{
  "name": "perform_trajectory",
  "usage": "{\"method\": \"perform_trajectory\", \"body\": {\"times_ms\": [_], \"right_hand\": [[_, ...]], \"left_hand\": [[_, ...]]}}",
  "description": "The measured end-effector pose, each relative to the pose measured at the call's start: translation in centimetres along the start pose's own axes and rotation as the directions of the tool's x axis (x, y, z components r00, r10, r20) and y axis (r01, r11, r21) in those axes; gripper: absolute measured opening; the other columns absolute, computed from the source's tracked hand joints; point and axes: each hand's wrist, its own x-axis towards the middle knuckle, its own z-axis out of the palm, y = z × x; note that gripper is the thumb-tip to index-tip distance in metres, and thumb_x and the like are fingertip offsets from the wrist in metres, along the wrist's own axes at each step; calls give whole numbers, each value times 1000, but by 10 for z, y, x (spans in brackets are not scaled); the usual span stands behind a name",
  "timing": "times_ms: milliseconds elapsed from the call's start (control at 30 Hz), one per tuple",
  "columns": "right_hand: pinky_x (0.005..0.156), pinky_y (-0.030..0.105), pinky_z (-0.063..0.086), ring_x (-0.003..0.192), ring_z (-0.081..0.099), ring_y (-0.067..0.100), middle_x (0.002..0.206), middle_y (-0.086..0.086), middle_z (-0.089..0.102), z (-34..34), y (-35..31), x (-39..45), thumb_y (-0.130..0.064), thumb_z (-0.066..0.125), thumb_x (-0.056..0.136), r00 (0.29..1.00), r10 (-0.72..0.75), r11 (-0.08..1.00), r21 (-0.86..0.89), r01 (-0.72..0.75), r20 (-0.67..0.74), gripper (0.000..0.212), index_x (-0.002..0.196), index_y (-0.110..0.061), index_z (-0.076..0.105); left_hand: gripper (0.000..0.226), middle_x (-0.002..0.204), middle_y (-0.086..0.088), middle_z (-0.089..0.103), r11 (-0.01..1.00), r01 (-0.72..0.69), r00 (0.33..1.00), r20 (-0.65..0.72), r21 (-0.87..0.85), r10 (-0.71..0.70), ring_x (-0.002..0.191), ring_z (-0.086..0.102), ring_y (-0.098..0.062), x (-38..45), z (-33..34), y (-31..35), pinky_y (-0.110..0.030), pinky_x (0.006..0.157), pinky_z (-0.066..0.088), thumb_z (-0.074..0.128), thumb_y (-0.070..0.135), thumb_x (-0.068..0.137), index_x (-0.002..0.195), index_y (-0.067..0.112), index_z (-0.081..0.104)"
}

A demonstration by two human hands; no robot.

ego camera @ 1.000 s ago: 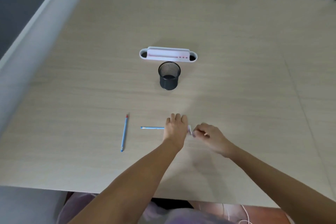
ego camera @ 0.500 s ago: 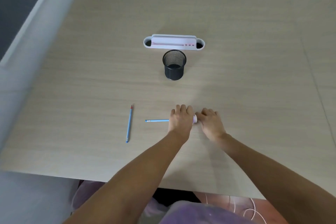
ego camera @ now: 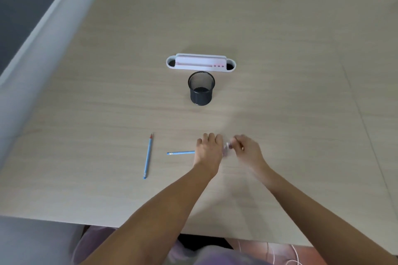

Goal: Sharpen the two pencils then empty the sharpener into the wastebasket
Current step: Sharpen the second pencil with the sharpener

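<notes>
My left hand (ego camera: 210, 149) grips a blue pencil (ego camera: 181, 153) that lies horizontal just above the table, its eraser end sticking out to the left. My right hand (ego camera: 247, 149) is closed on a small pale sharpener (ego camera: 227, 148), blurred, at the pencil's hidden tip between the two hands. A second blue pencil (ego camera: 148, 155) with a sharp red-brown tip lies loose on the table to the left, pointing away from me. The black mesh wastebasket (ego camera: 201, 88) stands upright farther back in the middle.
A white and pink desk organiser (ego camera: 200, 63) sits just behind the mesh basket. The wooden table (ego camera: 290, 84) ends at a pale partition on the left and at its front edge near my lap. Dark chair legs stand beyond the far edge.
My right hand has twisted at the sharpener and shifted slightly right. My left hand keeps holding the pencil in the same spot. The view tilted down and back up.
</notes>
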Motion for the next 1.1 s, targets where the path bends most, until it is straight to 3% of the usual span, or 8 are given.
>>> {"method": "perform_trajectory", "body": {"times_ms": [267,400,533,633,733,867,967,1100], "right_hand": [[71,41,50,76,59,29,81,14,64,34,14,32,-10,57,85,989,11,996,-82,-23,-149,16,77,-10,70],[72,40,42,83,52,30,85,8,62,52,24,16,-8,61,79,965,73,987,-124,-107,-253,13,74,-15,69],[69,40,38,83,52,33,84,10,62,68,36,-28,6,53,79,973,37,964,-249,-95,-228,20,76,-10,64],[63,34,42,69,51,25,71,4,58,63,41,-51,10,48,84,980,-2,992,-122,-22,-197,25,72,-11,56],[48,14,31,47,39,7,53,-8,40,44,32,-53,-9,42,96,998,0,999,43,2,-60,28,70,-16,43],[46,13,31,48,39,8,52,-4,44,21,19,-33,-11,44,96,996,-58,991,121,65,-61,29,68,-9,47],[46,18,26,48,33,9,51,3,41,22,8,2,-11,45,91,988,30,986,169,-4,-151,32,59,-10,41],[64,32,43,65,57,20,68,6,62,34,8,36,-14,53,86,975,123,984,153,-95,-187,15,73,-15,59]], "left_hand": [[40,102,-6,57,1000,11,999,-46,-29,-13,95,53,-25,-1,3,2,-31,74,43,71,24,79,108,11,47],[43,103,-6,57,1000,29,999,-32,-5,-29,96,53,-25,-1,1,2,-30,75,44,74,22,76,106,12,47],[48,103,-6,56,999,41,999,-2,8,-41,95,52,-25,-1,1,5,-29,74,43,77,18,71,106,11,45],[51,102,-6,56,999,44,999,-11,18,-44,94,53,-24,-1,2,4,-29,72,43,80,19,68,105,11,45],[51,100,-7,56,1000,7,1000,-14,26,-6,92,53,-24,-1,4,2,-29,72,43,80,15,66,104,11,45],[47,102,-7,57,1000,-22,999,-35,11,22,93,52,-25,3,7,0,-31,73,43,76,22,72,106,11,45],[49,101,-6,57,1000,-28,999,-33,7,28,93,52,-24,3,6,-1,-31,71,42,77,22,72,107,11,46],[53,101,-6,58,1000,-21,1000,-17,7,21,92,52,-24,2,6,0,-30,71,42,81,23,68,107,12,47]]}}
